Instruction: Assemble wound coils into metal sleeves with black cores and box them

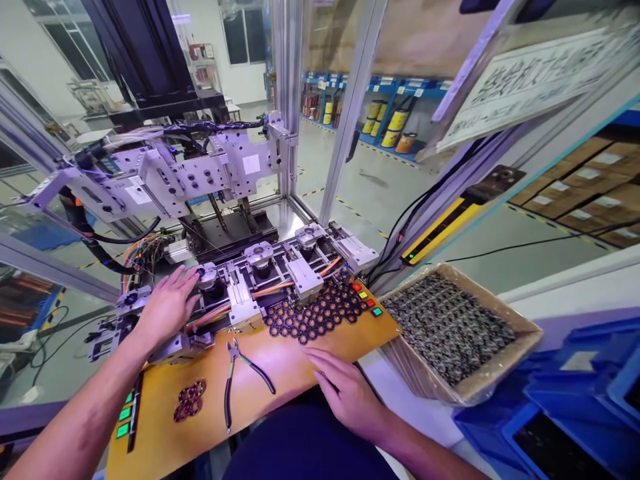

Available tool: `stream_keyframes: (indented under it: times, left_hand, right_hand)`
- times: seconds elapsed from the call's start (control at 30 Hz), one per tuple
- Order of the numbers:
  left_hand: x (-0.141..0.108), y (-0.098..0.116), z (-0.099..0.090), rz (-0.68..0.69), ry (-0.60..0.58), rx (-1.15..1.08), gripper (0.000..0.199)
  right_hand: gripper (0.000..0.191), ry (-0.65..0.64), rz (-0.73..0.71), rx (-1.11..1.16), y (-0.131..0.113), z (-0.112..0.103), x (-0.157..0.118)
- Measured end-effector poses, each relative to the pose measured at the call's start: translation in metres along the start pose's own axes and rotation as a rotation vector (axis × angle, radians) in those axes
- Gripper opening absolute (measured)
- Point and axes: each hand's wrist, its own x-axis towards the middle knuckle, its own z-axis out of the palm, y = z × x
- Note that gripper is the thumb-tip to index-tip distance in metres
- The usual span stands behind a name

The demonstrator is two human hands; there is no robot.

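My left hand reaches over the machine's fixture row, fingers spread beside a round clamp station. No object shows in it. My right hand rests over the front edge of the orange work board, fingers extended and holding nothing visible. Its fingertips are just below a cluster of dark rings. Cutting pliers lie with handles spread on the board between my hands. A small pile of reddish rings sits at the board's left part.
A carton filled with small metallic parts stands at the right, beside blue bins. Coloured buttons sit at the board's right end, green ones at its left. The machine head hangs behind the fixtures.
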Motion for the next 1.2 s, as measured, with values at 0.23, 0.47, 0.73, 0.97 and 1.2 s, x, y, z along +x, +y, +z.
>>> stream_keyframes:
  times: [0.23,0.47,0.73,0.97,1.2]
  left_hand:
    - [0.000,-0.001,0.002,0.043,-0.009,0.002,0.057]
    - [0.004,0.000,0.002,0.026,0.000,-0.025,0.053]
    - [0.006,0.008,0.013,-0.006,0.006,-0.134,0.056]
    - [-0.020,0.031,-0.015,-0.116,0.164,-0.213,0.065]
    - [-0.117,0.119,-0.028,-0.136,0.498,-0.585,0.032]
  right_hand:
    - [0.034,-0.031,-0.002,-0.074,0.012,-0.004,-0.012]
    - [0.031,-0.055,-0.037,-0.097,0.025,0.018,-0.004]
    - [0.024,-0.192,-0.040,-0.171,0.046,0.049,0.027]
    - [0.013,-0.255,-0.016,-0.203,0.047,0.103,0.065]
    - [0.008,-0.227,-0.076,0.045,-0.002,0.073,0.072]
